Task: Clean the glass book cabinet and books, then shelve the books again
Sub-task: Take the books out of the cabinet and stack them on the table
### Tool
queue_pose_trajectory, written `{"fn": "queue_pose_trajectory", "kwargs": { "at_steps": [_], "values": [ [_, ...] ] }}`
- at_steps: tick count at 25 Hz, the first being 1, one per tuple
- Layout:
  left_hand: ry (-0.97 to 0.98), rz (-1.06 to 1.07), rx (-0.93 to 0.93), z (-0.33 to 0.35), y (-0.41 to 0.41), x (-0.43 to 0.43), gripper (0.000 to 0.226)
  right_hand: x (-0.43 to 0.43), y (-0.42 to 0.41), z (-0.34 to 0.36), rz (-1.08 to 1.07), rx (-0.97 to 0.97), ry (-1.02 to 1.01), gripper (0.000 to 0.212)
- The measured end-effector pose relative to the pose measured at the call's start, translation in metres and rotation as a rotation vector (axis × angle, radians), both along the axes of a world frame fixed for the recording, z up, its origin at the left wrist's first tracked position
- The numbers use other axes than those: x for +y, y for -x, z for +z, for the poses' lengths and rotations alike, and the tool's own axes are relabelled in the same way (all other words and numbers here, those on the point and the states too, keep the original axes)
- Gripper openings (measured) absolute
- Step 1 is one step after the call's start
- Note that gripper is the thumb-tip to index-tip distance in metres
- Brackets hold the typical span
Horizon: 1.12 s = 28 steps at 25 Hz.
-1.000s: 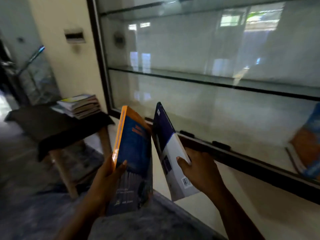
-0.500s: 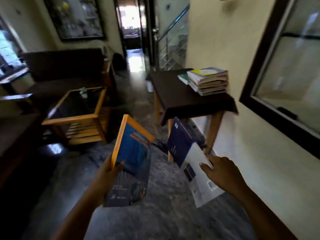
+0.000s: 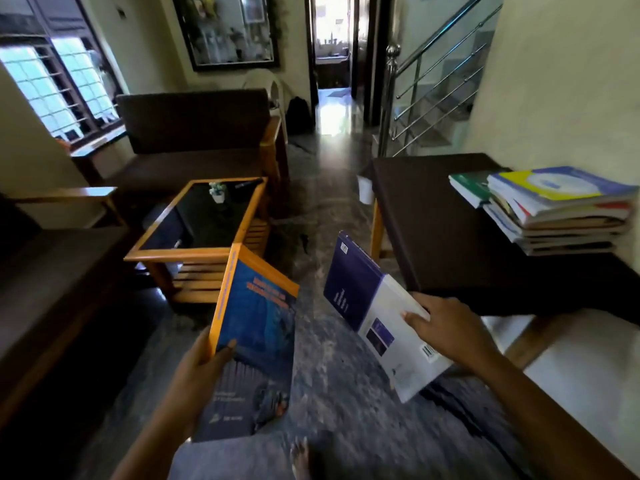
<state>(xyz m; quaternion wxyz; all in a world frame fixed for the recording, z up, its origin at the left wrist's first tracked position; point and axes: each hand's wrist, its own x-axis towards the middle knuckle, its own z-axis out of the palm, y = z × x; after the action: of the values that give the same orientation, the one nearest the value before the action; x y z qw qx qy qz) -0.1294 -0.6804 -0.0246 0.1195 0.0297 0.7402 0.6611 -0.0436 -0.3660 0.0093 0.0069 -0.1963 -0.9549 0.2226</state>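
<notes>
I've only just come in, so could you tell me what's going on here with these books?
A person is carrying two books, one in each hand. The left hand has its grip on a blue book with an orange edge; the right hand holds a navy-and-white book. To the right, a stack of books lies on a dark table by the wall. The cabinet is not in view, so neither book is shelved yet.

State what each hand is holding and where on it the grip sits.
Left hand: blue book with orange border, grip on its lower spine edge. Right hand: purple-and-white book, grip on its lower right edge.
</notes>
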Motion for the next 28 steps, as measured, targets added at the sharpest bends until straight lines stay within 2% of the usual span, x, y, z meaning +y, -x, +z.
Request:
{"fn": "queue_pose_trajectory", "kwargs": {
  "at_steps": [6,14,19,24,28],
  "values": [
    [-0.067,-0.247,0.033,0.018,0.218,0.109,0.031,0.070,0.157,0.015,-0.292,0.149,-0.063,0.032],
    [-0.166,-0.522,-0.019,0.035,0.391,0.302,0.020,0.198,0.275,0.031,-0.679,0.276,-0.216,0.038],
    [-0.216,-0.707,-0.102,0.040,0.475,0.436,0.013,0.301,0.340,0.049,-0.853,0.207,-0.346,0.038],
    [-0.248,-0.894,-0.165,0.043,0.550,0.555,0.020,0.388,0.386,0.074,-0.922,0.076,-0.464,0.034],
    [-0.231,-1.035,-0.233,0.047,0.587,0.631,0.015,0.429,0.421,0.079,-1.015,-0.160,-0.660,0.029]
  ]
}}
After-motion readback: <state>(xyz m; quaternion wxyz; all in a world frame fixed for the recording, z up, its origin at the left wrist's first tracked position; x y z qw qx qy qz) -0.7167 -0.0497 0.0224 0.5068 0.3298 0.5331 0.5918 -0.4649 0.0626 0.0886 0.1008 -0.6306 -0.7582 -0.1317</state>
